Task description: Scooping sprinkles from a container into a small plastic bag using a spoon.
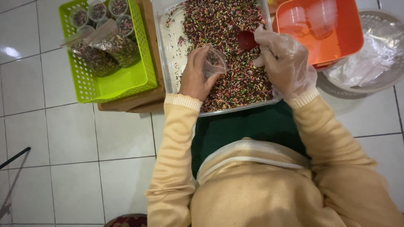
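My left hand holds a small clear plastic cup, tilted over a clear tray filled with multicoloured sprinkles. My right hand, in a thin plastic glove, grips a small red scoop that rests in the sprinkles just right of the cup. Both hands are above the tray, close together.
A lime green basket at the left holds filled small cups and two bags of sprinkles. An orange tub with empty clear cups sits at the upper right, over a white basket with plastic bags. A wooden board lies under the tray; white tiled floor surrounds.
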